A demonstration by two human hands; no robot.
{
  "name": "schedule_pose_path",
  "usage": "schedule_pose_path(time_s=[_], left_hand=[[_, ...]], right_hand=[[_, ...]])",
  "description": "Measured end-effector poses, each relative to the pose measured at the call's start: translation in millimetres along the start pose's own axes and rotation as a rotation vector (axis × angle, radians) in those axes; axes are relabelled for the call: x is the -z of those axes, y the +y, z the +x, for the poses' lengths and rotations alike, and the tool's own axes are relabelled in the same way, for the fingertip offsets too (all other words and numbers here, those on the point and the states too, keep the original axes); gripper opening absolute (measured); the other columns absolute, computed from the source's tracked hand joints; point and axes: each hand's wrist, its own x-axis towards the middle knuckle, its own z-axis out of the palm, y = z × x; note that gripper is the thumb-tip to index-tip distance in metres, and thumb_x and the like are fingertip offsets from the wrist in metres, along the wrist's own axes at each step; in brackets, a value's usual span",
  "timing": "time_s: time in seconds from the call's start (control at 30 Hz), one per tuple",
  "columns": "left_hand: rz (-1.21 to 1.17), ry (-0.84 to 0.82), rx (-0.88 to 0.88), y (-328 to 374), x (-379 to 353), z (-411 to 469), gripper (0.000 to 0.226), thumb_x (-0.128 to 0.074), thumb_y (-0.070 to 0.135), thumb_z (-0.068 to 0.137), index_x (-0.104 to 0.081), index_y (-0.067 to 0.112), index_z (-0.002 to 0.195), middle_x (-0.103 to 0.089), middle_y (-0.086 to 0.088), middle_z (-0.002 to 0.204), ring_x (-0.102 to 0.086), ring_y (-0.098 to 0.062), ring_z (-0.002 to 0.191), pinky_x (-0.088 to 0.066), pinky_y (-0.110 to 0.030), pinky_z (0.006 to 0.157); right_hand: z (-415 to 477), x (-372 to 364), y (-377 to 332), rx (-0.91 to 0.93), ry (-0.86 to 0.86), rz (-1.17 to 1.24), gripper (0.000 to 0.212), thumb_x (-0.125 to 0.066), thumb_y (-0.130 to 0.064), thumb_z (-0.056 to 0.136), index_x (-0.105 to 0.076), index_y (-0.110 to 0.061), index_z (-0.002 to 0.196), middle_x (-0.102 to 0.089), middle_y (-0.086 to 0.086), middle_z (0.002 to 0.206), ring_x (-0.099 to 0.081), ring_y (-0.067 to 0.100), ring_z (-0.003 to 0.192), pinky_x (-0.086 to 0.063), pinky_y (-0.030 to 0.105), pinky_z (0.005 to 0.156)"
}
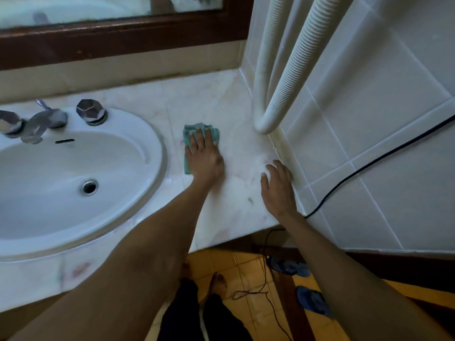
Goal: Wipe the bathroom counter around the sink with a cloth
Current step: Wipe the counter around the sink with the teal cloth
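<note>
A teal cloth (190, 132) lies flat on the pale marble counter (209, 99), just right of the white oval sink (73, 173). My left hand (205, 156) presses down on the cloth with fingers spread, covering most of it. My right hand (278, 188) rests flat on the counter near its front right corner, fingers apart, its edge against the tiled wall, holding nothing.
Chrome tap and two faceted knobs (89, 110) sit behind the basin. Two white ribbed hoses (283, 82) hang down the tiled side wall (369, 119) to the counter. A black cable (369, 166) runs along the wall. A wood-framed mirror (123, 28) is behind. Blue slippers (312, 301) lie on the floor.
</note>
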Motion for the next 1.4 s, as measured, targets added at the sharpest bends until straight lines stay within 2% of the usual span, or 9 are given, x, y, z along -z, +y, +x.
schedule_pose_path(time_s=[0.13,0.23,0.3,0.37,0.47,0.63,0.77,1.0,1.4], left_hand=[[0.156,-0.129,-0.501,-33.0,1.7,-37.4,0.054,-0.023,0.037,0.109,-0.013,0.029,0.161,-0.010,0.001,0.169,-0.006,-0.023,0.157,-0.011,-0.046,0.125],[0.185,-0.200,-0.656,-77.5,20.4,-53.1,0.054,-0.020,0.042,0.108,-0.010,0.035,0.161,-0.005,0.009,0.168,-0.001,-0.014,0.156,-0.007,-0.037,0.125],[0.207,-0.130,-0.593,-82.2,22.6,-34.7,0.054,-0.020,0.040,0.108,-0.015,0.033,0.161,-0.012,0.006,0.169,-0.008,-0.017,0.156,-0.014,-0.041,0.125],[0.174,-0.067,-0.404,-61.5,18.8,-4.2,0.055,-0.023,0.038,0.106,-0.019,0.028,0.160,-0.019,-0.001,0.168,-0.015,-0.024,0.155,-0.019,-0.047,0.123],[0.087,-0.053,-0.182,-22.1,11.5,14.2,0.057,-0.028,0.034,0.107,-0.016,0.022,0.161,-0.014,-0.006,0.169,-0.010,-0.030,0.156,-0.012,-0.051,0.123],[0.133,-0.152,-0.455,-50.4,9.6,-61.8,0.057,-0.022,0.040,0.106,-0.011,0.030,0.161,-0.008,0.001,0.169,-0.003,-0.022,0.157,-0.008,-0.044,0.126],[0.196,-0.192,-0.536,-78.1,20.8,-73.3,0.057,-0.018,0.043,0.106,-0.009,0.033,0.161,-0.006,0.006,0.169,0.001,-0.015,0.156,-0.007,-0.042,0.127],[0.181,-0.162,-0.445,-55.2,21.8,17.8,0.057,-0.020,0.042,0.105,-0.016,0.032,0.161,-0.015,0.004,0.169,-0.009,-0.017,0.156,-0.012,-0.042,0.126],[0.174,-0.211,-0.289,-90.2,76.4,157.3,0.058,-0.014,0.041,0.107,0.002,0.029,0.161,0.007,0.001,0.170,0.006,-0.020,0.156,-0.002,-0.043,0.126]], right_hand=[[4.3,1.4,-0.5,0.019,0.027,-0.075,0.035,-0.048,-0.023,0.100,-0.058,-0.002,0.127,-0.050,0.016,0.141,-0.043,0.033,0.130,-0.036,0.045,0.111],[4.6,-1.2,-6.6,0.020,0.027,-0.121,0.037,-0.049,-0.023,0.099,-0.056,-0.003,0.129,-0.049,0.017,0.142,-0.043,0.034,0.131,-0.036,0.045,0.110],[5.5,-3.1,-11.8,0.028,-0.019,-0.127,0.041,-0.047,-0.025,0.101,-0.050,-0.003,0.135,-0.042,0.018,0.149,-0.037,0.034,0.139,-0.031,0.043,0.115],[4.8,-6.3,-16.0,0.033,-0.076,-0.126,0.047,-0.042,-0.028,0.103,-0.042,-0.004,0.144,-0.032,0.018,0.157,-0.027,0.032,0.146,-0.024,0.042,0.121],[2.0,-9.2,-18.6,0.037,-0.112,-0.142,0.052,-0.038,-0.030,0.104,-0.034,-0.005,0.149,-0.025,0.017,0.160,-0.022,0.029,0.149,-0.019,0.041,0.122],[-3.4,-14.0,-24.6,0.059,-0.084,-0.195,0.048,-0.038,-0.028,0.103,-0.041,-0.007,0.146,-0.033,0.017,0.158,-0.030,0.029,0.146,-0.024,0.043,0.120],[3.4,-20.7,-33.8,0.084,-0.081,-0.228,0.047,-0.041,-0.027,0.102,-0.044,-0.005,0.144,-0.036,0.016,0.156,-0.032,0.030,0.145,-0.025,0.042,0.119],[43.0,-32.8,-56.8,0.063,-0.068,-0.215,0.048,-0.042,-0.026,0.101,-0.046,-0.003,0.143,-0.039,0.018,0.154,-0.035,0.030,0.144,-0.025,0.042,0.118],[156.2,-72.6,-122.1,0.035,-0.171,-0.235,0.061,-0.035,-0.036,0.104,-0.025,-0.002,0.153,-0.018,0.017,0.163,-0.016,0.029,0.151,-0.011,0.040,0.124]])
